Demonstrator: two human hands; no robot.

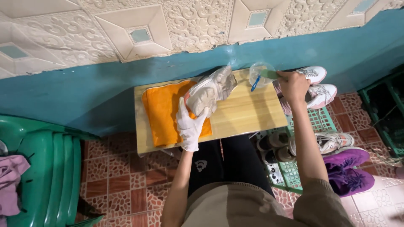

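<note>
Centre of the frame: a pale, soiled sneaker (211, 90) held sole-up and tilted above the small wooden table (248, 113). The left hand (190, 124), in a white glove, grips it from below, its fingers (201, 115) curled around the heel end. The toe end points toward the upper right of the frame. Beneath the shoe and hand lies a folded orange towel (162, 111), covering the left part of the table. Upper right of centre: the bare right hand (293, 84) is closed around the green handle of a brush (264, 76), fingers pressed together on it, the brush end dipped in a clear round container (260, 73) at the table's far edge. Right of the frame: white-and-pink sneakers (318, 90) and purple shoes (349, 168) on a green rack (296, 172). Left of the frame: stacked green plastic chairs (46, 168) on the red patterned floor tiles (122, 185). Behind the table, a blue wall (84, 88).
</note>
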